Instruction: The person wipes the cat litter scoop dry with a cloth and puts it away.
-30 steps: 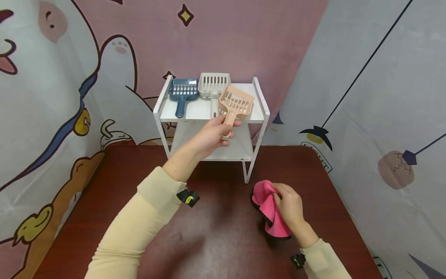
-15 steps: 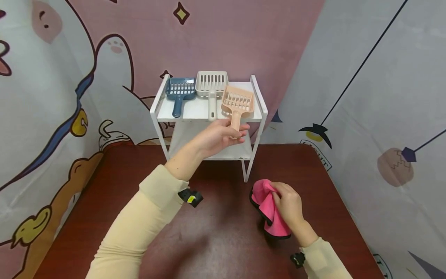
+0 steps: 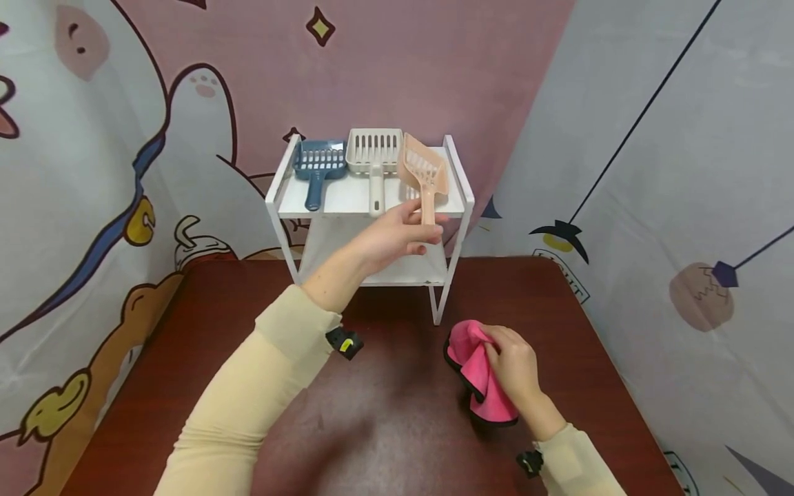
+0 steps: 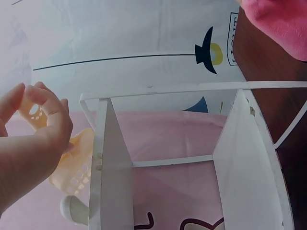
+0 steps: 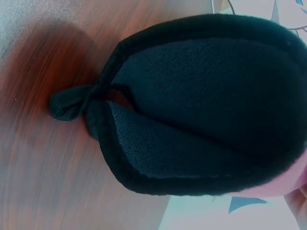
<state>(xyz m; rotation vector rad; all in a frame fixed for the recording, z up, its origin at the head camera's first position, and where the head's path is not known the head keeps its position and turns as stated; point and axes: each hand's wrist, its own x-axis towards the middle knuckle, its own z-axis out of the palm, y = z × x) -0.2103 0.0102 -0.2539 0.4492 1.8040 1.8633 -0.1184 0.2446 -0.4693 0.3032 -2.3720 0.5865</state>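
Held by its handle in my left hand point(image 3: 397, 238), a peach slotted litter scoop point(image 3: 427, 196) is over the right part of the white shelf's top point(image 3: 344, 198), basin up. In the left wrist view, the fingers of the left hand point(image 4: 48, 127) curl at the handle beside the shelf, and part of the scoop's slotted basin point(image 4: 76, 175) shows. Over the table, my right hand point(image 3: 516, 365) pinches a pink mitt point(image 3: 490, 393) with black edging. The right wrist view looks into the mitt's dark lining point(image 5: 206, 86), with a black loop point(image 5: 69, 103) at its cuff.
On the shelf top lie a blue litter scoop point(image 3: 315, 193) at left and a white litter scoop point(image 3: 375, 189) in the middle, handles facing me. The white two-tier shelf stands on a dark red table point(image 3: 372, 441). Printed cloth walls point(image 3: 651, 172) enclose the back and sides.
The left hand has shifted slightly right with the peach scoop and turned it, so its basin now tilts to one side. The right hand and the mitt have stayed put.
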